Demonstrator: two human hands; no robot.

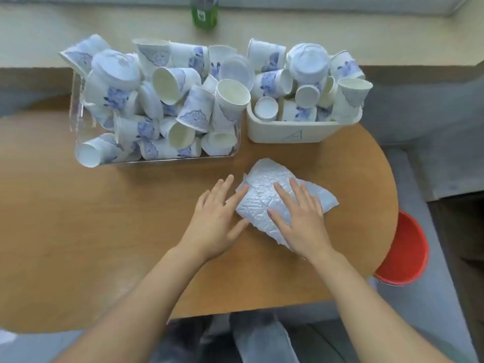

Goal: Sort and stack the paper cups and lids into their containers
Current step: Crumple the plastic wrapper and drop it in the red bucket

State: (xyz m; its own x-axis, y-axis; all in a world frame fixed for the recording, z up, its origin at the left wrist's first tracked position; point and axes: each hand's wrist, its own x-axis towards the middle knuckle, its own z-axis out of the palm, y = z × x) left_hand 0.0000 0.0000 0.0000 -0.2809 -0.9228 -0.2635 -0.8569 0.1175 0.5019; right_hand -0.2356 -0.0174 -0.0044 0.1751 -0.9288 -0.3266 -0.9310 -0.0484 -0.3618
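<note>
A clear plastic bin [76, 119] at the back left is heaped with white paper cups printed in blue [195, 111] and a few white lids [237, 68]. To its right a white tub marked "A" [293, 133] holds more cups and a stack of lids [309, 62]. A crumpled white paper towel [262, 195] lies on the wooden table in front of the bins. My left hand [214, 218] rests flat with its fingers on the towel's left edge. My right hand [303, 218] presses flat on top of the towel.
The round wooden table [91, 231] ends close on the right, where a red bucket [403, 250] stands on the floor below its edge. A green bottle [204, 13] stands on the ledge behind the bins.
</note>
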